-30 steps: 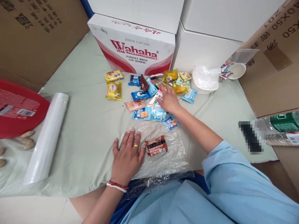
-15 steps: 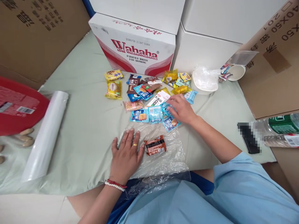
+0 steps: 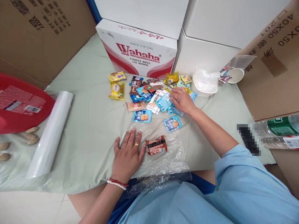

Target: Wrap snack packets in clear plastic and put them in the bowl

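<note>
- Shifted since the frame half a second ago: a light blue packet (image 3: 163,102), which lay flat below the right hand's fingers, is now up at the fingertips of the right hand (image 3: 184,101), overlapping the edge of a white packet (image 3: 153,105).
- Right hand: fingers together and partly bent, reaching over the near side of the pile — contact with the light blue packet looks likely, but I cannot tell whether thumb and fingers have hold of it.
- Left hand (image 3: 128,155): spread flat, palm down, gripping nothing, pressed on a clear plastic sheet (image 3: 171,157) just as before.
- Brown packet (image 3: 157,145): on the sheet, just right of the left thumb, near its tip and in the same place as earlier.
- Dark blue packet (image 3: 173,123): just below the right hand, nearer the person; another blue packet (image 3: 142,116) lies just beyond the left hand's fingertips.
- Pink packet (image 3: 136,106): farther beyond the left fingers, with a yellow packet (image 3: 116,91) beyond it and to its left.
- White bowl (image 3: 203,91): beyond the right hand and to its right, clear plastic heaped in it.
- Plastic roll (image 3: 51,133): well left of the left hand.
</note>
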### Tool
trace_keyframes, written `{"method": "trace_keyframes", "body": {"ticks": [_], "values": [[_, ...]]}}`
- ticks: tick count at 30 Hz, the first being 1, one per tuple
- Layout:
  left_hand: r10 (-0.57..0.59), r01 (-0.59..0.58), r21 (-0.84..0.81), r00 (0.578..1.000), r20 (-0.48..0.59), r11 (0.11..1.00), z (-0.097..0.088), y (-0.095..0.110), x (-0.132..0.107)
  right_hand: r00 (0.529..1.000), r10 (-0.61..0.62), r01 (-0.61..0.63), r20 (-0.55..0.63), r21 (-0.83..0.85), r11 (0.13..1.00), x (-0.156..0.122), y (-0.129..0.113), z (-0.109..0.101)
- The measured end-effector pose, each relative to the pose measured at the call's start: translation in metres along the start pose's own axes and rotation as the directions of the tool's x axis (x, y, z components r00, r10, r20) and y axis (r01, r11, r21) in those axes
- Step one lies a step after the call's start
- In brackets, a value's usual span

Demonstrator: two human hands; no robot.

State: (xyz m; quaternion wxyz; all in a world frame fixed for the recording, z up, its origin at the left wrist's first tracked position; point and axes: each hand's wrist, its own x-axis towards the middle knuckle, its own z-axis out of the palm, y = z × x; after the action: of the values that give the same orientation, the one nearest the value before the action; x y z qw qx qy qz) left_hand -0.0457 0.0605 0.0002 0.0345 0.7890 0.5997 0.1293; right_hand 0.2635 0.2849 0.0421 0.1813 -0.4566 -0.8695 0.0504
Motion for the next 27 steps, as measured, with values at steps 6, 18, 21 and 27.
{"method": "trace_keyframes", "body": {"ticks": [6,18,21,27], "values": [[-0.004,0.004,0.0,1.0,0.013,1.0,0.001,-0.001,0.0,0.937,0.304,-0.325,-0.171,-0.106,0.94,0.057,0.027,-0.002],[-0.038,0.039,-0.034,0.999,0.023,0.999,0.001,-0.001,0.0,0.691,0.713,-0.723,-0.118,-0.097,0.684,0.061,0.074,-0.043],[-0.052,0.054,-0.044,0.998,0.039,0.998,-0.001,0.001,0.0,0.78,0.553,-0.592,-0.291,-0.061,0.803,0.03,0.032,-0.054],[-0.059,0.063,-0.067,0.996,0.064,0.996,-0.001,0.002,0.001,0.9,0.402,-0.391,0.17,0.722,0.571,-0.071,-0.104,-0.032]]}}
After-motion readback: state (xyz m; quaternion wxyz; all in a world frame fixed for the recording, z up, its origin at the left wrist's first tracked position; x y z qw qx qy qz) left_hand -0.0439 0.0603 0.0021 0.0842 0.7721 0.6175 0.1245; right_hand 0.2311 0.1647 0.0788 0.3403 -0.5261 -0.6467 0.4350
